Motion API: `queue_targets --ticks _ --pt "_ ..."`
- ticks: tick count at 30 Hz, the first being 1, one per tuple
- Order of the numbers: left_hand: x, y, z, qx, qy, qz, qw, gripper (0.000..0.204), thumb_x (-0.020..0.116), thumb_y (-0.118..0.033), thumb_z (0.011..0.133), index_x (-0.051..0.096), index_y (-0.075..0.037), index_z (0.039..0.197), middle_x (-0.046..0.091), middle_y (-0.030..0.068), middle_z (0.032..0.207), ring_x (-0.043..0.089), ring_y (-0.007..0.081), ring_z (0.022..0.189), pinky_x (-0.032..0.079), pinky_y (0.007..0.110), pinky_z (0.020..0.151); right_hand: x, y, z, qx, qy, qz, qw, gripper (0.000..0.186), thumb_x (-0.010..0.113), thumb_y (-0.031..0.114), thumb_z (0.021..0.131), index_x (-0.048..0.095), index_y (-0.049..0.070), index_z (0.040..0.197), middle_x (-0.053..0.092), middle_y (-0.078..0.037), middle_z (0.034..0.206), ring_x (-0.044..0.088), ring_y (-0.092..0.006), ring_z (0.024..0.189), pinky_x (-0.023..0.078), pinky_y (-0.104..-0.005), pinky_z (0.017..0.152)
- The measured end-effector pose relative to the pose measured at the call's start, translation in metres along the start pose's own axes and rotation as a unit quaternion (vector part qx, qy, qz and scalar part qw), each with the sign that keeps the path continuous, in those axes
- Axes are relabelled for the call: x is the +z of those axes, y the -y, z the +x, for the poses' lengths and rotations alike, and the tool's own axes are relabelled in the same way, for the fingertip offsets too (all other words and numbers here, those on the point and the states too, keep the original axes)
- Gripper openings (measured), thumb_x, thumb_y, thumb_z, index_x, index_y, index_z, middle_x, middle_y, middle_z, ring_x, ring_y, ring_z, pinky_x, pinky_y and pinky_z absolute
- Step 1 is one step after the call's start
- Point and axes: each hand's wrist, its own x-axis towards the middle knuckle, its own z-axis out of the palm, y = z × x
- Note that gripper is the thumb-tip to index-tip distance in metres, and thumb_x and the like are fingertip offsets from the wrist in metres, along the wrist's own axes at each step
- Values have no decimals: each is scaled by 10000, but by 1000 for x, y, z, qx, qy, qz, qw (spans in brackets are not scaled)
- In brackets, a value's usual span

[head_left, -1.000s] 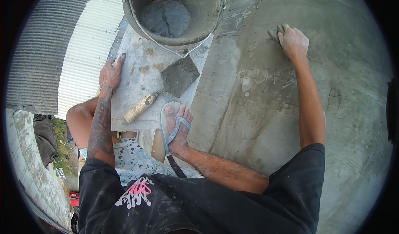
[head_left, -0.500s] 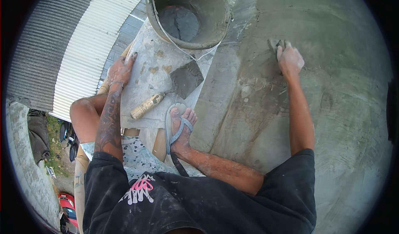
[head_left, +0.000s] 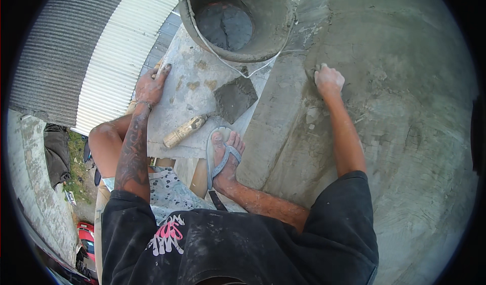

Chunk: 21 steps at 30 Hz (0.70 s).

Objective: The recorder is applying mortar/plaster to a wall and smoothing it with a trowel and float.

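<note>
My right hand presses against the wet grey cement wall, fingers curled over a small tool or lump I cannot make out. My left hand lies flat, fingers apart, on the left edge of a mortar-stained board. On that board rests a trowel with a wooden handle and a blade loaded with grey mortar. A grey bucket holding dark mortar stands at the board's far end. My foot in a blue sandal sits on the board's near edge.
Corrugated metal roofing lies below to the left. Far down are a low wall, greenery and a red vehicle. The plastered wall fills the right side. My black shirt covers the lower view.
My right hand has slid leftward and down across the cement wall. My left hand stays planted on the board. The view has shifted, bringing the bucket closer.
</note>
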Motion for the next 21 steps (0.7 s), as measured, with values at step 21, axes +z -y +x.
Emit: queue_targets --ticks 21 --pt "2 2 -2 20 -15 13 1000 724 451 -684 765 587 -86 1150 613 233 1035 569 359 1020 428 404 872 0 15 -76 -25 45 -33 998 225 505 253 823 615 121 969 643 -129 890 621 -281 870 497 -401 708"
